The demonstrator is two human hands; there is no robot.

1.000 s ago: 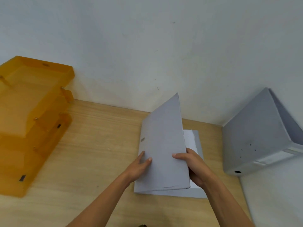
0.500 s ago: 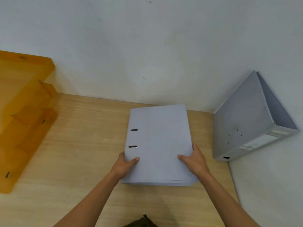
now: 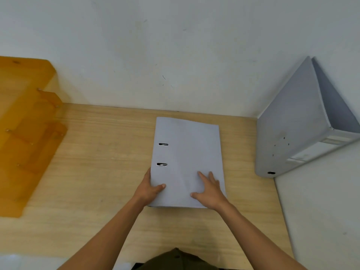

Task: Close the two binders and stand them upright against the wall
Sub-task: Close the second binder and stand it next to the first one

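1. Since the earlier frame, your right hand (image 3: pixel 211 190) has moved from the binder's right edge onto its front cover, and the cover, raised a second ago, now lies shut.
2. Locate the closed binder (image 3: pixel 188 162): it lies flat on the desk (image 3: pixel 97 152), near the back wall (image 3: pixel 175 55), spine to your left, two ring slots showing in the cover.
3. Note the hand states. Your right hand is spread flat, palm down, pressing the cover near its front right corner. Your left hand (image 3: pixel 150 189) clasps the spine edge near the front left corner, thumb on top of the cover; its fingers are hidden beneath.
4. Locate the second binder (image 3: pixel 292 129): it stands in the right corner, tilted against the side wall (image 3: pixel 321 211), spine toward you. It does not look fully upright; confirm this.
5. Expect stiff board covers and moderate weight from the paper inside. The smooth cover may slide under a flat palm.
6. Take hold at the spine with one hand and at the open long edge with the other, pinching both covers together so that the binder cannot fall open as you tip it up.
7. Keep clear of the orange tray stack (image 3: pixel 25 123) at the left.
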